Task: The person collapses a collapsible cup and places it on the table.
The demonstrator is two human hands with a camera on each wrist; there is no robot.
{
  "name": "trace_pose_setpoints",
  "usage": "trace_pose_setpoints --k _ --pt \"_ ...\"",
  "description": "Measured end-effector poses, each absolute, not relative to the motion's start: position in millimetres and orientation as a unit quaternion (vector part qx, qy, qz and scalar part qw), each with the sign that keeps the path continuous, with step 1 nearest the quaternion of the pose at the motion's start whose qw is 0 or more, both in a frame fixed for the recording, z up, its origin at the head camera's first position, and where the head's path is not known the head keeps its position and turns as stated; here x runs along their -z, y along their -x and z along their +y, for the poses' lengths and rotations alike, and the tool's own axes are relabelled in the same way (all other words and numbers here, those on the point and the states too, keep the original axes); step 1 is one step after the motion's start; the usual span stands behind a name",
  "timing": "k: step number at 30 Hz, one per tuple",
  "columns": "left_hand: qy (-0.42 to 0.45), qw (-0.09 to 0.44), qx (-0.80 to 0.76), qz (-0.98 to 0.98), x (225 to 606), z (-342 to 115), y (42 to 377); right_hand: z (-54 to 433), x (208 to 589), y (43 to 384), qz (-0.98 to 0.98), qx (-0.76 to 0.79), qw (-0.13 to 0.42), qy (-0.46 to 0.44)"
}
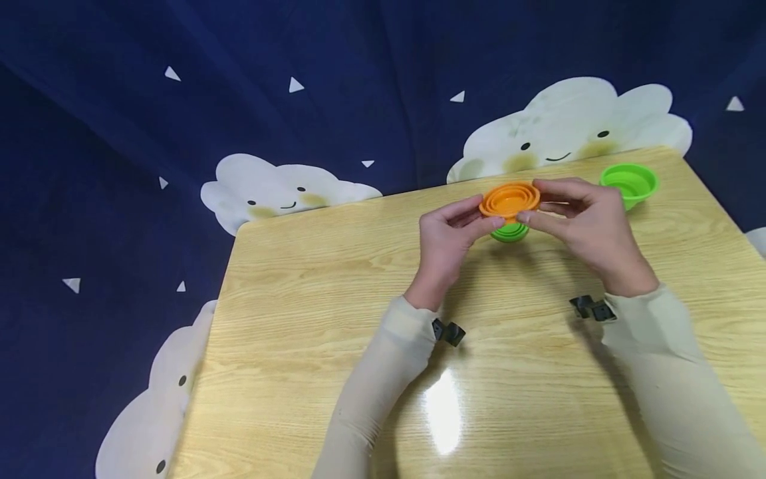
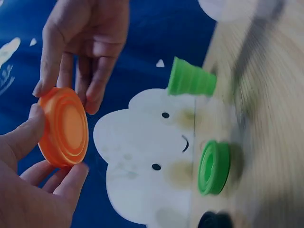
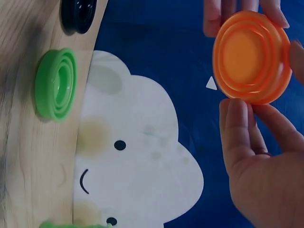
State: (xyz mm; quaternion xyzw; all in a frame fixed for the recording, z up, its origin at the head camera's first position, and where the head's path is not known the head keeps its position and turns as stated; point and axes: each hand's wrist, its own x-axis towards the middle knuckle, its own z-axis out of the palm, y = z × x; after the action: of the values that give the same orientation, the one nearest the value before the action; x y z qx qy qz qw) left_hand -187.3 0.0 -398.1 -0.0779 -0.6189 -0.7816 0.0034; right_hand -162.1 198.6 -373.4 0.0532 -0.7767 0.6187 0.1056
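An orange collapsible cup (image 1: 509, 202), folded flat into rings, is held up above the far part of the table by both hands. My left hand (image 1: 441, 245) pinches its left edge between thumb and fingers. On the opposite edge, my right hand (image 1: 595, 226) grips it the same way. In the left wrist view the orange cup (image 2: 66, 127) shows its ringed face. Beneath it, a folded green collapsible cup (image 3: 56, 84) lies on the table, partly hidden in the head view. Right of the right hand stands a taller, expanded green cup (image 1: 630, 183).
A dark ringed thing (image 3: 78, 14) sits beside the folded green cup in the right wrist view, cut off by the frame. The wooden table (image 1: 299, 319) ends at a navy curtain (image 1: 359, 86) with smiling clouds. Small black devices are on both wrists.
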Motion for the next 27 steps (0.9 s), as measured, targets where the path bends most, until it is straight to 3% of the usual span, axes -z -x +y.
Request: trace_pose_setpoints --k 5,9,19,27 --pt "0.155 0.076 0.707 -0.686 393.3 2.7 187.3 201.0 371.9 159.9 -0.798 -0.595 0.088 -0.041" --pt "0.173 0.101 0.659 -0.725 391.4 4.8 187.0 201.3 372.5 159.4 -0.809 -0.580 0.087 -0.040" --pt "0.155 0.081 0.648 -0.741 392.4 16.1 191.2 204.9 375.2 162.0 -0.841 -0.534 0.079 -0.005" --pt "0.133 0.084 0.615 -0.773 400.1 35.9 200.6 207.2 383.8 165.7 -0.869 -0.483 0.109 0.009"
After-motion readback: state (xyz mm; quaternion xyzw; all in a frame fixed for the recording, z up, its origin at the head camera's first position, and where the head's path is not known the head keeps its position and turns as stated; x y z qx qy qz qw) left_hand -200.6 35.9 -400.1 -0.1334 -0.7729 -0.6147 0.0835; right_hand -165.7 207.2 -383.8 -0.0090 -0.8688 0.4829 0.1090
